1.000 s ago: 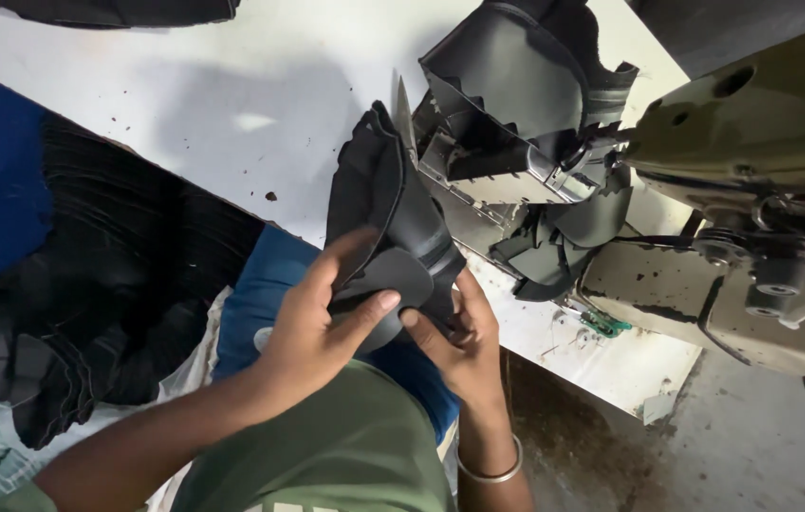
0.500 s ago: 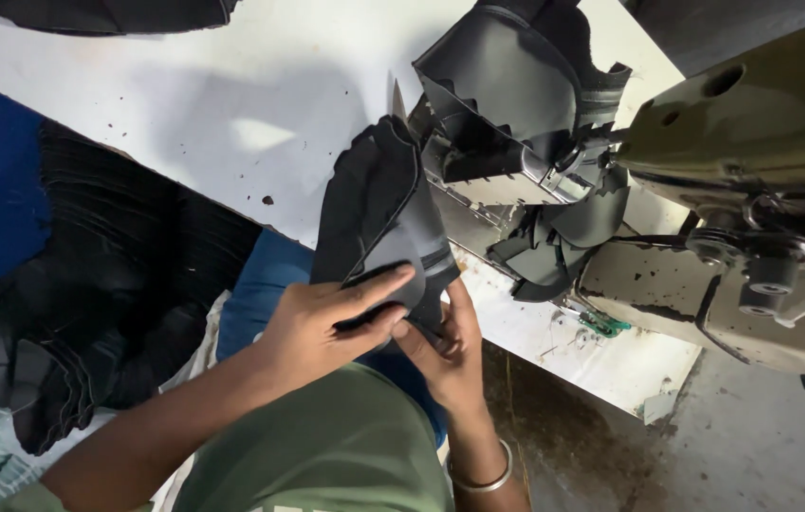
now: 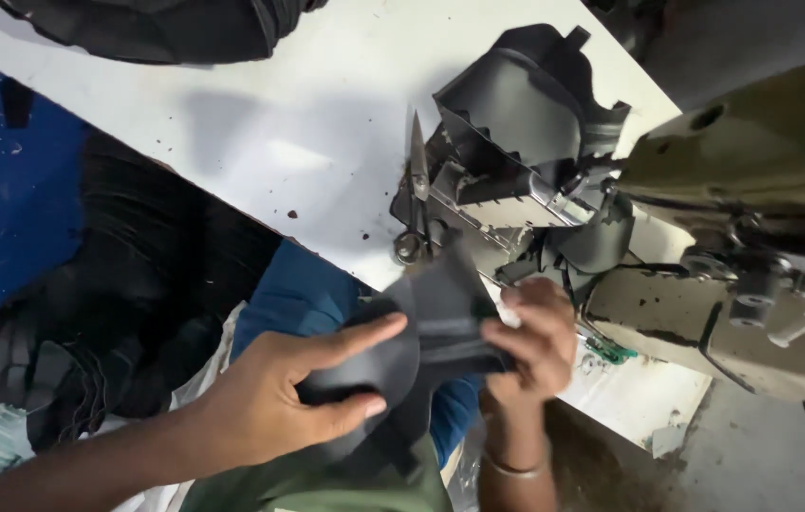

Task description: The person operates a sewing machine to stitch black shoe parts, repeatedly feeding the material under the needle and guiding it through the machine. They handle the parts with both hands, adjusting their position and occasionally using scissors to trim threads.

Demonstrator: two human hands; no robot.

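Both hands grip a black piece (image 3: 440, 322) at the near edge of the white surface (image 3: 260, 142): the left hand (image 3: 298, 389) has its fingers clamped on the rounded left part, and the right hand (image 3: 535, 341) pinches the right side. Scissors (image 3: 416, 190) lie just beyond it, with a sewing machine (image 3: 753, 237) to the right and stacked black pieces (image 3: 118, 313) to the left.

Lower centre of frame: left hand (image 3: 279, 393) and right hand (image 3: 535, 337) both grip a black curved piece (image 3: 421, 327), fingers (image 3: 355, 332) spread over its face. Above it, scissors (image 3: 418, 190) lie on the white table (image 3: 260, 123), beside a sewing machine (image 3: 734, 209) at right. A stack of black pieces (image 3: 118, 313) sits at left.
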